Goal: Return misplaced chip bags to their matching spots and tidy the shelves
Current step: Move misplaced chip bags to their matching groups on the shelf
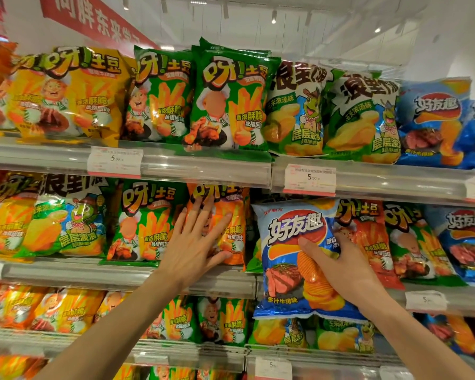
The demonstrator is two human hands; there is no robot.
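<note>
Shelves: clear-fronted metal shelves (203,171) stocked with upright chip bags.
Blue bag: glossy blue foil chip bag (294,242), held in front of middle shelf, right of centre.
Orange bag: orange foil chip bag (231,212), standing on middle shelf.
Hands: right hand (346,267) grips blue bag; left hand (195,245) flat, fingers spread on orange bag.

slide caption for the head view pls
Right hand grips blue bag; left hand presses orange bag.

Both forearms are bare to the frame's lower edge. The left hand (195,242) and right hand (348,267) wear nothing.
</note>
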